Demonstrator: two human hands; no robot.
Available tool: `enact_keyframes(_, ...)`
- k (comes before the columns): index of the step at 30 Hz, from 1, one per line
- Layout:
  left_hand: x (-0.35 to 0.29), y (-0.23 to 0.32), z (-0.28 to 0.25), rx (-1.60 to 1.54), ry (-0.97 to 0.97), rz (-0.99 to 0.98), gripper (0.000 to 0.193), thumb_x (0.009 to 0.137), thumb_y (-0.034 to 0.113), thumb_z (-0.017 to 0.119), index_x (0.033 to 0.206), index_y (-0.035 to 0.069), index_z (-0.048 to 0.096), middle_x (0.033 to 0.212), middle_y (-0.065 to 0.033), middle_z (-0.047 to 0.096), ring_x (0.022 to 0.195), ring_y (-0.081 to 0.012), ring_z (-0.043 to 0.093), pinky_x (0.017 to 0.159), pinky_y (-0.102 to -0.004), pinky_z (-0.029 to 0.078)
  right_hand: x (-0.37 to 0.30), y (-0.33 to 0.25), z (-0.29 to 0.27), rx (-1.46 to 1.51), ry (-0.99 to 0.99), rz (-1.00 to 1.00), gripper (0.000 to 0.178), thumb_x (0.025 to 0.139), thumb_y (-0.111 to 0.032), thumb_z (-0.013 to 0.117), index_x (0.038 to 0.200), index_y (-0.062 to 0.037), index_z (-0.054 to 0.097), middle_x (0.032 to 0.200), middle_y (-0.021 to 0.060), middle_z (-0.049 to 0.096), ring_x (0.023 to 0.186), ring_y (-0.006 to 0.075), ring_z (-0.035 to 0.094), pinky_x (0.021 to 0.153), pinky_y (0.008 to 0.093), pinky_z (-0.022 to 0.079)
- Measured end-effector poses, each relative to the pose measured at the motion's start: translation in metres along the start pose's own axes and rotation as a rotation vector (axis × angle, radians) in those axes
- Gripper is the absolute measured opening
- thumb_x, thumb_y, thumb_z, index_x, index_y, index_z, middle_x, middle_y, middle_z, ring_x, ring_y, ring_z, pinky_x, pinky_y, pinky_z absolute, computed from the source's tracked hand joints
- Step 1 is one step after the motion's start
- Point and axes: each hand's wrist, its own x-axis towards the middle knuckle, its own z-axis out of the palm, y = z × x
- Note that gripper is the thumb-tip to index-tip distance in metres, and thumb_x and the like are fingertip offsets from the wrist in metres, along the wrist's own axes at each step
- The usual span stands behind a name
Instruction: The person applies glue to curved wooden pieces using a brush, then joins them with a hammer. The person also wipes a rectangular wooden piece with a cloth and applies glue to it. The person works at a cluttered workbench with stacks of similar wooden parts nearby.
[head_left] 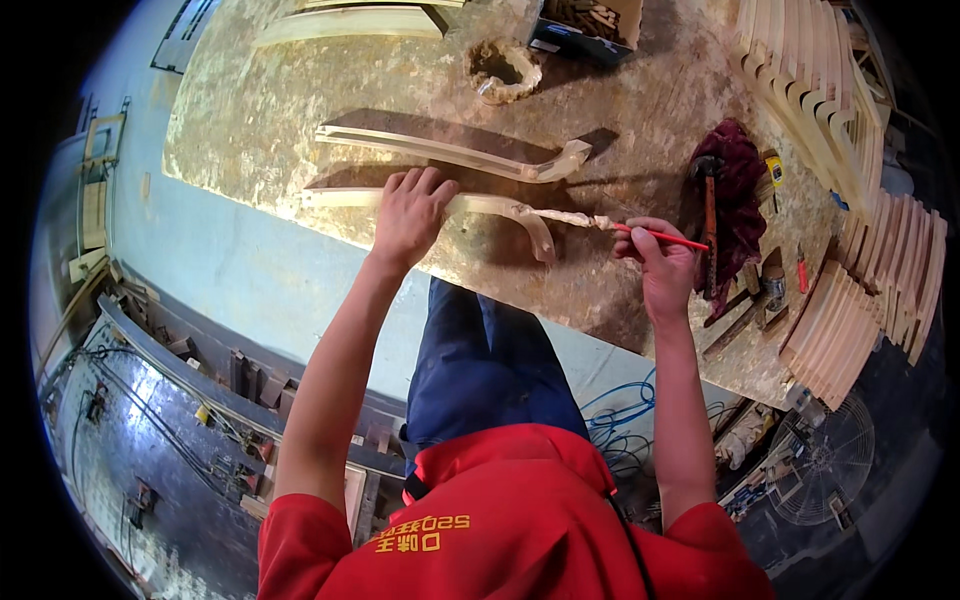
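While pinching red stick (684, 240) in right hand (664, 265), 3 o'clock, clasping curved rail (485, 203) in left hand (412, 218), 11 o'clock, could smear pale coating (565, 216) if over-pressing.

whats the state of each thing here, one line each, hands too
left hand: curled over the near curved wooden piece
right hand: closed on the red stick
near curved wooden piece: held against the table
red stick: held, far end coated pale
far curved wooden piece: lying loose
box: open, holding small wooden pieces
cloth: crumpled
hammer: lying down
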Motion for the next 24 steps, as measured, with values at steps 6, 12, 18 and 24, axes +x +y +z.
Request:
enact_keyframes(6,-0.002,0.001,-0.001,-0.006,-0.002,-0.011,0.021,0.092,0.019,0.066,0.113,0.018,0.067,0.107,-0.0037,0.062,0.107,-0.0256,0.061,0.094,-0.0419,0.043,-0.017,-0.002,-0.018,-0.123,-0.002,-0.005,0.018,0.103,-0.013,0.069,0.111,0.0025,0.070,0.096,0.0120,0.075,0.082,0.0165,0.073,0.075,0.0318,0.062)
enact_keyframes(12,0.000,0.000,-0.002,-0.031,-0.015,-0.012,0.022,0.092,0.022,0.070,0.114,0.017,0.067,0.108,-0.0041,0.063,0.108,-0.0269,0.062,0.094,-0.0426,0.043,-0.010,-0.014,-0.002,-0.154,-0.056,-0.074,0.017,0.105,-0.013,0.068,0.111,0.0027,0.069,0.095,0.0115,0.075,0.081,0.0154,0.072,0.074,0.0302,0.062)
enact_keyframes(18,0.000,0.000,-0.002,-0.002,-0.050,-0.024,0.020,0.094,0.024,0.068,0.113,0.017,0.067,0.107,-0.0048,0.062,0.108,-0.0272,0.061,0.093,-0.0425,0.043,-0.002,-0.020,0.014,-0.226,-0.061,-0.091,0.016,0.105,-0.014,0.067,0.110,0.0015,0.067,0.095,0.0113,0.075,0.081,0.0149,0.073,0.074,0.0298,0.062)
enact_keyframes(24,0.000,0.000,0.000,0.005,-0.034,-0.011,0.020,0.094,0.023,0.069,0.112,0.018,0.066,0.107,-0.0049,0.062,0.108,-0.0271,0.061,0.093,-0.0427,0.043,-0.019,-0.023,-0.004,-0.186,-0.026,-0.056,0.017,0.106,-0.016,0.067,0.108,0.0010,0.066,0.093,0.0116,0.074,0.078,0.0160,0.073,0.072,0.0309,0.063)
